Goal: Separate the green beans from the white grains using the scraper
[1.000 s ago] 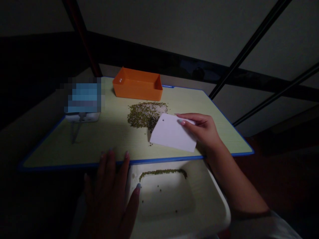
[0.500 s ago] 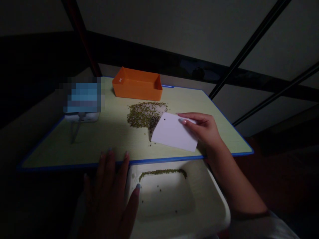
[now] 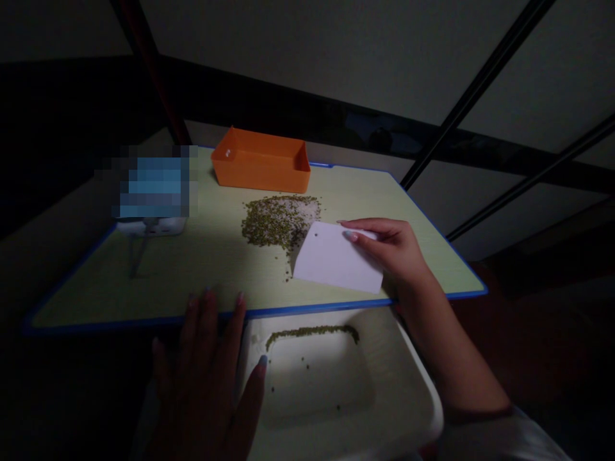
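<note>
My right hand (image 3: pixel 391 246) pinches a white dough scraper (image 3: pixel 336 261) with a small hole near its upper left corner. The scraper stands tilted on the table, its left edge close by the near right side of a pile of green beans (image 3: pixel 269 224) mixed with pale grains. A few beans lie loose beside that edge. My left hand (image 3: pixel 206 371) is spread, with its fingertips at the table's front edge and its thumb over the left rim of a white basin (image 3: pixel 317 397). Inside the basin, a line of green beans runs along the far side, with several scattered on the bottom.
An orange open box (image 3: pixel 262 169) stands behind the pile on the light table (image 3: pixel 202 275), which has a blue rim. At the left, a white device (image 3: pixel 154 226) carries a blurred blue screen (image 3: pixel 154 186). A panelled wall rises behind the table.
The view has shifted slightly, so most things appear a little further left. The scraper has moved slightly away from the pile, still in my right hand. My left hand stays spread.
</note>
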